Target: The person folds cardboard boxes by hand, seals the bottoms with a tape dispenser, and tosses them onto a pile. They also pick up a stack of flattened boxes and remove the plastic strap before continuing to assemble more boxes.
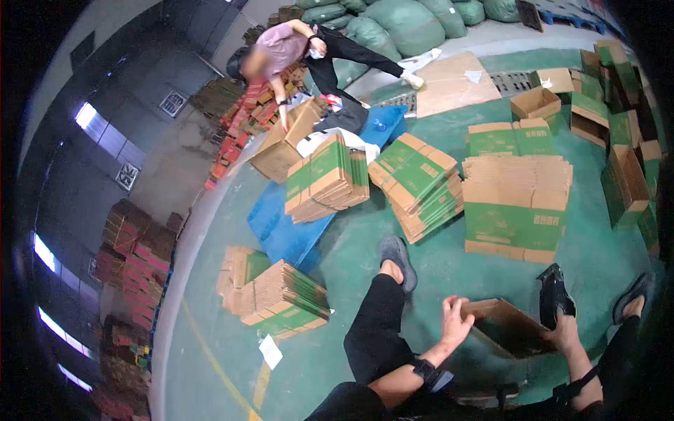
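Observation:
An open cardboard carton [507,324] is held low between my legs, its dark inside facing up. My left hand [456,323] grips the carton's left edge, with the thumb and fingers closed on the cardboard. At the carton's right side, my right hand [564,334] is closed round a black tape dispenser [553,291] that points away from me. This hand also rests against the carton's right edge. The fingers on its far side are partly hidden.
Tied stacks of flat green-and-brown cartons [518,207] stand ahead, others [284,302] to the left. Opened cartons [623,186] pile up at right. Beyond a blue pallet [288,224], a co-worker [281,52] bends over a large box [284,140]. Green sacks [400,28] line the back.

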A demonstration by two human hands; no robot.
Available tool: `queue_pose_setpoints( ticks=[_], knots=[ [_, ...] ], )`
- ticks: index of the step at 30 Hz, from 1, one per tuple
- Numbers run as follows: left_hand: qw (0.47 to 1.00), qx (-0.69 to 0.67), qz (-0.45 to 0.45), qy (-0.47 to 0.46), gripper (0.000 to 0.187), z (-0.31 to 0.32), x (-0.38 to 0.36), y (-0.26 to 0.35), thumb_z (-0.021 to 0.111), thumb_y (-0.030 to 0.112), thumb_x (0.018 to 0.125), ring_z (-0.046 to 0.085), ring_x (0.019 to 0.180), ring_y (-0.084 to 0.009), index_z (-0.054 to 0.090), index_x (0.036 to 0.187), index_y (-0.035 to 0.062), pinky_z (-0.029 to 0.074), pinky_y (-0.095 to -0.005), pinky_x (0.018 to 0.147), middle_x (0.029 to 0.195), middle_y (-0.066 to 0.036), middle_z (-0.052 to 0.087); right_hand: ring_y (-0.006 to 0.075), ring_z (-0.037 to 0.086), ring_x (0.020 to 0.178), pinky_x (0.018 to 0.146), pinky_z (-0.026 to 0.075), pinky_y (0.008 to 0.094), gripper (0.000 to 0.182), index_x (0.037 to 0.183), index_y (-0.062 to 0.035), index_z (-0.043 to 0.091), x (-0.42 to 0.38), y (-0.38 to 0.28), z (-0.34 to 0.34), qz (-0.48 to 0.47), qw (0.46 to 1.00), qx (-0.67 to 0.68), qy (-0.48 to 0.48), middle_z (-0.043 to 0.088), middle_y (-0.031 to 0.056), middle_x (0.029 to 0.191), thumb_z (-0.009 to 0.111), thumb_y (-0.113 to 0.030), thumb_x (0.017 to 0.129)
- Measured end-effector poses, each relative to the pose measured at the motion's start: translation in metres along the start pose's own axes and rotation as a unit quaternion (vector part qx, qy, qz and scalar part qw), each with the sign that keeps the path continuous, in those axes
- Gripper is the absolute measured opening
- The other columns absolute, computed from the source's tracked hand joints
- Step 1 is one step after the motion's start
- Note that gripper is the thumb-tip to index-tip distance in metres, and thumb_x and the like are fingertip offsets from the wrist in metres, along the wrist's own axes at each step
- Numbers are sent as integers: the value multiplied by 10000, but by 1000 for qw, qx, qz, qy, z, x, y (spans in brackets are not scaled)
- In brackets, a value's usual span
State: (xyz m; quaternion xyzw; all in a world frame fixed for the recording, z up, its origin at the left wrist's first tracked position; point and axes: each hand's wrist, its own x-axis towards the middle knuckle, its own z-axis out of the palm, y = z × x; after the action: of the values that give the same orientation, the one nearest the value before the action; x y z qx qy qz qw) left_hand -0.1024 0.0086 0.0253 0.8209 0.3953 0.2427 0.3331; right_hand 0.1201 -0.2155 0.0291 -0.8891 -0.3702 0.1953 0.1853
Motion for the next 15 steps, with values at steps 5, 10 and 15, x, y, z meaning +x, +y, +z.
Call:
queue_pose_setpoints(
  ticks=[5,10,15],
  knots=[
    [997,-20,-36,-62,455,-6,7,57,587,111,690,523,850,-312,476,1127,49,449,-365,739,1082,-183,435,384,553,751,681,454,431,430,822,3,588,11,-32,-14,18,985,82,149,586,210,762,787,-192,495],
    [961,154,-79,-215,214,4,87,63,508,169,762,562,881,-377,563,916,30,449,-449,750,929,-192,598,362,510,787,736,425,418,482,845,17,562,53,-52,-10,13,980,65,187,564,199,798,796,-196,481],
    [927,231,-95,-279,291,44,97,47,399,95,804,579,892,-356,540,1047,21,469,-425,763,958,-207,598,362,497,815,765,409,408,493,846,38,546,68,-46,4,-80,958,32,274,554,194,782,796,-191,488]
  ],
)
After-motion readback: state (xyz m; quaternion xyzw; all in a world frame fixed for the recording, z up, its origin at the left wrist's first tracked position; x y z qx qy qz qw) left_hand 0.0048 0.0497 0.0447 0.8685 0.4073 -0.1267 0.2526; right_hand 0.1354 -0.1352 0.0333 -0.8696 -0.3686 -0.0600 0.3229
